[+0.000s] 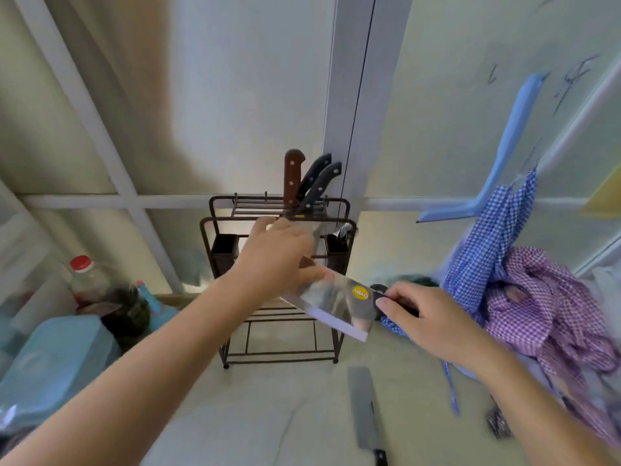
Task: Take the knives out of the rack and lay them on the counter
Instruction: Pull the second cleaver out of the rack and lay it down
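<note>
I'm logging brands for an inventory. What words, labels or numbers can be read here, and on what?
No text can be read.
Yellow round sticker on the cleaver held in the right hand: red marks, too blurred to read.
Dark scribbles on the wall panel: not legible.
Red-capped bottle: no readable label.

Both bare forearms stretch forward, the left hand (280,255) raised with fingers loosely curled and thumb out to the right, the right hand (425,319) lower, knuckles up, fingers closed around a dark handle.

cleaver (339,306) handle hidden, counter knife (364,415) cropped
</note>
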